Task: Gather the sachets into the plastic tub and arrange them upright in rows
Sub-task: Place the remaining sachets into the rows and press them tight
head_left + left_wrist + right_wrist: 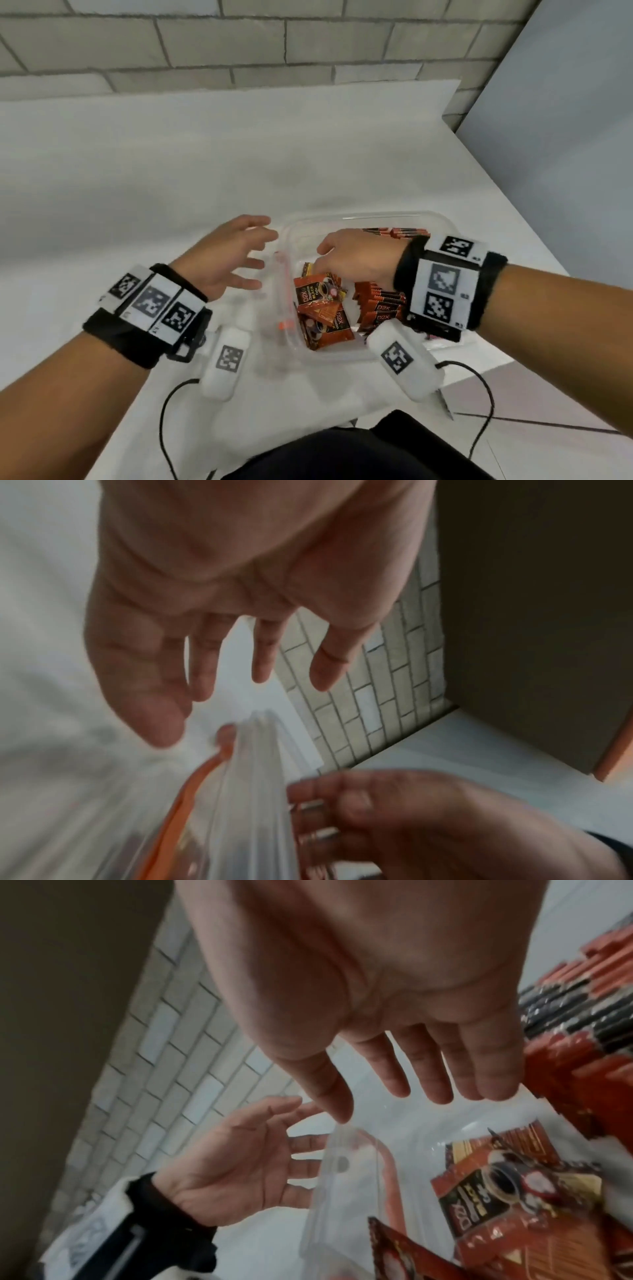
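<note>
Hovering just outside the left wall of the clear plastic tub (442, 222), the left hand (227, 255) has its fingers spread and straight, holding nothing. A clear zip bag (279, 308) with an orange seal strip lies against that wall, near the fingertips; contact cannot be told. Loose coffee sachets (323, 310) lie flat and tilted in the tub's middle, printed in orange and black. Above them the right hand (356, 258) reaches into the tub, fingers straight and relaxed, gripping nothing. Further right, rows of sachets (378, 303) stand on edge along the tub's right side, partly hidden under the wrist. The tub sits on the white desk (171, 164).
</note>
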A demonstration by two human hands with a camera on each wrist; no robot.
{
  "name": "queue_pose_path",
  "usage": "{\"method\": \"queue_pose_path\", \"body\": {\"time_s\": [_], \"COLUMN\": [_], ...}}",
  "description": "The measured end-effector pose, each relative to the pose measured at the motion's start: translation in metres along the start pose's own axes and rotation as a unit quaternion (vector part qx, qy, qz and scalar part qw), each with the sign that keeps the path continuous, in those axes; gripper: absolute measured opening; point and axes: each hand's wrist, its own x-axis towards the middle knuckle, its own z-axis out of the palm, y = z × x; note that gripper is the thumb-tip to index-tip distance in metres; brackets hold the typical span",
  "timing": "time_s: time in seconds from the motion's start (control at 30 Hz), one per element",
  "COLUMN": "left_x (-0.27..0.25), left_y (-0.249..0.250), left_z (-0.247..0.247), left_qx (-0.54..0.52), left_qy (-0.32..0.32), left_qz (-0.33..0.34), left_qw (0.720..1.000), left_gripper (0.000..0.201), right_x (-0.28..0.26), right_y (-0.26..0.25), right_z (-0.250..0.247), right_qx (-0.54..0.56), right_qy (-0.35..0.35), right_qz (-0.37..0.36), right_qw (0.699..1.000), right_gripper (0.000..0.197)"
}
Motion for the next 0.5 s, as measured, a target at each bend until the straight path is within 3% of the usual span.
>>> {"method": "queue_pose_path", "body": {"time_s": [0.1,0.3,0.4,0.5], "left_x": [0.006,0.010,0.011,0.012], "left_y": [-0.013,-0.020,-0.020,-0.021], "left_z": [0.008,0.012,0.012,0.012], "left_qx": [-0.012,-0.051,-0.059,-0.063], "left_qy": [-0.065,-0.068,-0.065,-0.071], "left_qz": [-0.017,0.006,0.005,-0.001], "left_qw": [0.998,0.996,0.996,0.995], "left_gripper": [0.049,0.047,0.045,0.046], "right_x": [0.019,0.024,0.024,0.021], "right_y": [-0.014,-0.014,-0.010,-0.006], "right_z": [0.012,0.030,0.041,0.048], "right_qx": [0.006,0.115,0.146,0.174], "right_qy": [-0.063,-0.173,-0.215,-0.201], "right_qz": [0.050,0.139,0.146,0.118], "right_qw": [0.997,0.968,0.954,0.957], "right_gripper": [0.059,0.060,0.059,0.055]}}
